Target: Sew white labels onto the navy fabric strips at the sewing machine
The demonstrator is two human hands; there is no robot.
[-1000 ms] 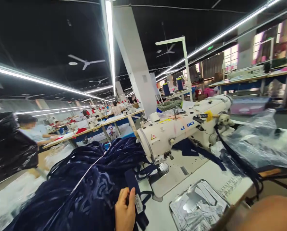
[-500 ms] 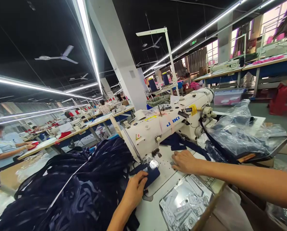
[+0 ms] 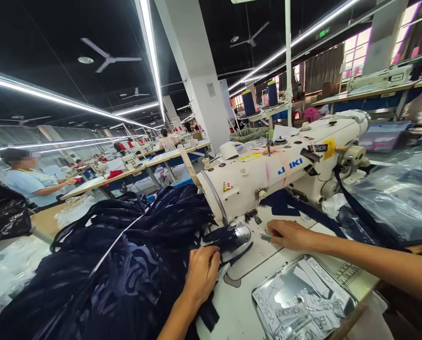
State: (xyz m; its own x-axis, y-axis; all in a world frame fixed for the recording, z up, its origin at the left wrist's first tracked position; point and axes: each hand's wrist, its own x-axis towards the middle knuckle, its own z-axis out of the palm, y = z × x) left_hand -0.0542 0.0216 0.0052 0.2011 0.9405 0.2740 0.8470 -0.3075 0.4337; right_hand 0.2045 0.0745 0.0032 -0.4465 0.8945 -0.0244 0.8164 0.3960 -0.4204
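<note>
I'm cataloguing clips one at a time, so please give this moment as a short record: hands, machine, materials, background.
Left hand: left hand, fingers curled beside the machine's needle end; whether it holds cloth is unclear
Right hand: right hand, fingertips down at the machine bed
Machine: white sewing machine, blue lettering
Left side: heap of dark navy strips
Front: metal tray holding printed labels
Background: person in light blue top, thread spools
</note>
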